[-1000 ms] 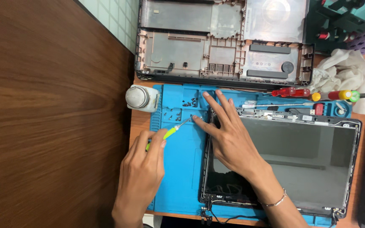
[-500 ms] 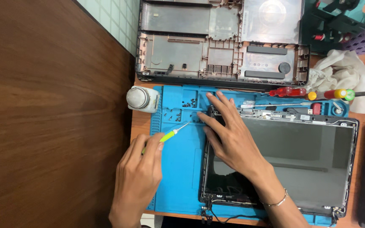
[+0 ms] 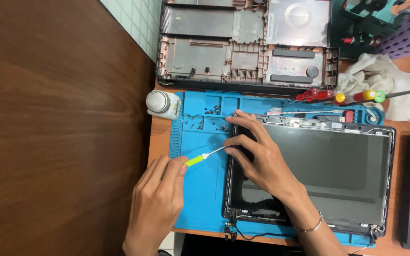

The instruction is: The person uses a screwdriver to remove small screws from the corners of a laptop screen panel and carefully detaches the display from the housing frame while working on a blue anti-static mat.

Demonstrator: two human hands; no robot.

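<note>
My left hand (image 3: 156,204) grips a small screwdriver with a yellow-green handle (image 3: 194,160). Its thin metal tip points at the left edge of a laptop screen panel (image 3: 328,166). The panel lies face up on a blue repair mat (image 3: 200,189). My right hand (image 3: 262,159) rests spread on the panel's left side, its fingertips on the bezel next to the screwdriver tip. A thin bracelet is on that wrist.
An opened laptop base shell (image 3: 243,47) lies beyond the mat. A small white jar (image 3: 162,104) stands at the mat's top left corner. Several tiny screws (image 3: 200,122) sit in the mat's trays. Screwdrivers (image 3: 357,97) and a white cloth (image 3: 385,85) lie at the upper right. Dark wood fills the left.
The screwdriver tip has slid a little down the panel's left edge, and my right fingers have shifted with it. The view has drifted slightly.
</note>
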